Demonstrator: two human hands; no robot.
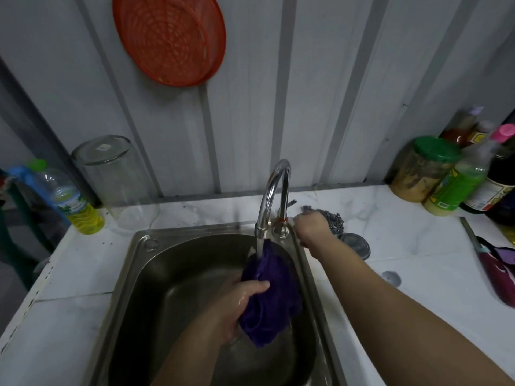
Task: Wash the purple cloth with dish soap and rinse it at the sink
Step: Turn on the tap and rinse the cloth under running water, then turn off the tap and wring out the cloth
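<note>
The purple cloth (271,296) hangs bunched in the steel sink (145,274), under the spout of the curved chrome tap (274,190); water runs onto its top. My left hand (242,302) grips the cloth from the left, wet. My right hand (310,225) reaches over the counter to the base of the tap, by its small lever (291,203); whether its fingers hold the lever is hidden. A bottle of yellow dish soap (73,201) stands at the counter's back left corner.
An upturned clear jar (117,179) stands beside the soap bottle. A steel scourer (333,220) and a round metal lid (356,243) lie right of the tap. Sauce bottles and jars (451,176) crowd the back right; a knife (493,260) lies there. An orange basket (170,37) hangs on the wall.
</note>
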